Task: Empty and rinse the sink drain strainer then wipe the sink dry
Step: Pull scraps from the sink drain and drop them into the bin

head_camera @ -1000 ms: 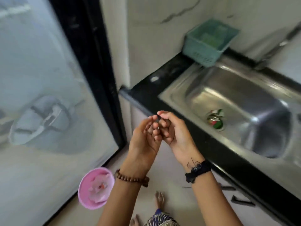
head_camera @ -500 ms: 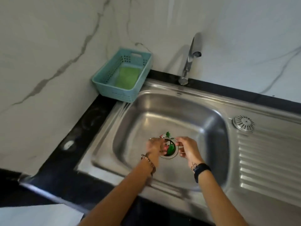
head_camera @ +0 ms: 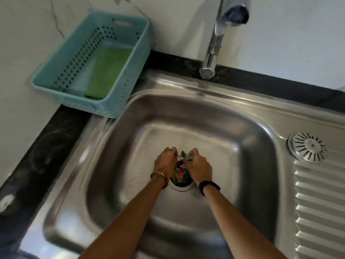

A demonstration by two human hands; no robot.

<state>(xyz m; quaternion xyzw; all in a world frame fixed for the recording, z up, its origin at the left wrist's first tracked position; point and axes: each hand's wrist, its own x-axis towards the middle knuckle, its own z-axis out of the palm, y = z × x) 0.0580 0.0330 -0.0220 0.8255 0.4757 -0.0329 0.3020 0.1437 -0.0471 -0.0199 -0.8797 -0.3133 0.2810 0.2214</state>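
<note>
The steel sink (head_camera: 233, 131) fills the view. At the bottom of its basin sits the drain strainer (head_camera: 183, 186), packed with colourful scraps of wrapper (head_camera: 180, 174) in green, pink and white. My left hand (head_camera: 165, 161) and my right hand (head_camera: 198, 168) are both down over the strainer, fingers pinched on the scraps at its far side. The hands hide most of the strainer; only its near metal rim shows. Whether the fingers also grip the strainer itself is unclear.
A teal plastic basket (head_camera: 130, 86) holding a green cloth (head_camera: 109, 70) stands on the black counter (head_camera: 61, 135) at the sink's back left. The chrome tap (head_camera: 214, 40) rises behind the basin. A round slotted cover (head_camera: 306, 147) sits on the ribbed drainboard at right.
The view swung from the floor and a pink bin to the sink. Both hands went down into the basin onto the strainer and now close tighter on the scraps.
</note>
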